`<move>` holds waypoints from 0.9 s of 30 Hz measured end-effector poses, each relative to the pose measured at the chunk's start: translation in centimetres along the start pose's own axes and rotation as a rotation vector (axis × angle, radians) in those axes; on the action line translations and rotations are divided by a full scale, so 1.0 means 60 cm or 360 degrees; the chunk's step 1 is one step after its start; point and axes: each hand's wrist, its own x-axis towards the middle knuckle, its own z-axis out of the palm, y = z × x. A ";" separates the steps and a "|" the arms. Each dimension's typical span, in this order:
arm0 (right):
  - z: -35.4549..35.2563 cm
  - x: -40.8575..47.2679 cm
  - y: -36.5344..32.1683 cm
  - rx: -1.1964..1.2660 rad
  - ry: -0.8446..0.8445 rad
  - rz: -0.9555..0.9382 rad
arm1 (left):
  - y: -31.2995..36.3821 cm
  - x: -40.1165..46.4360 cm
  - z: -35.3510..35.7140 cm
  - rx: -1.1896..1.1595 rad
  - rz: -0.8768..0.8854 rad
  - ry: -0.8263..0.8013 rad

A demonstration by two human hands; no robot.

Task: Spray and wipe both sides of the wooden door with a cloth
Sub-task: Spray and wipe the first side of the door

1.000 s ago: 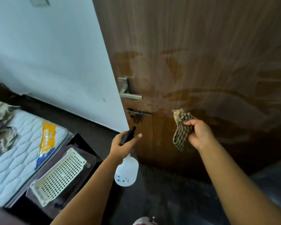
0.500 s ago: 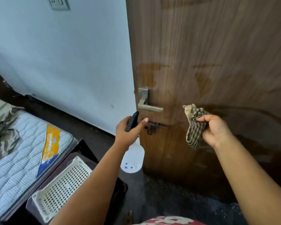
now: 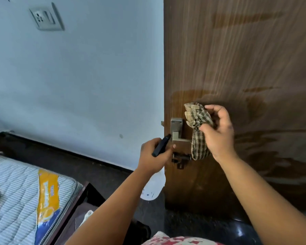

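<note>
While the left hand [image 3: 153, 154] grips the spray bottle [image 3: 153, 187] low in the middle of the frame, the right hand [image 3: 219, 133] clutches a bunched checked cloth [image 3: 198, 128] just right of the metal handle [image 3: 177, 131]. The wooden door [image 3: 245, 59] fills the right side, streaked with wet patches. A mattress [image 3: 16, 200] lies lower left.

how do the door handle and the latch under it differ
The handle is pale brushed metal on a tall plate; the latch is dark and lies flat across. The handle sits higher, its lever end hidden behind the cloth. Both are mounted near the door edge.
</note>
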 end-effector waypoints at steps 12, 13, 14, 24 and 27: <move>0.071 0.012 0.063 -0.1339 -0.0443 -0.0824 | -0.018 0.042 -0.045 -0.0157 0.0125 -0.0082; 0.071 0.015 0.060 -0.1299 -0.0395 -0.0798 | -0.018 0.040 -0.047 -0.0149 0.0129 -0.0101; 0.078 0.017 0.056 -0.1268 -0.0368 -0.0793 | -0.018 0.040 -0.049 -0.0146 0.0135 -0.0110; 0.095 0.008 0.057 -0.1407 -0.0532 -0.0932 | -0.029 0.055 -0.076 -0.0091 0.0136 -0.0115; 0.070 0.012 0.062 -0.1328 -0.0402 -0.0769 | -0.036 0.054 -0.079 -0.0054 0.0134 -0.0136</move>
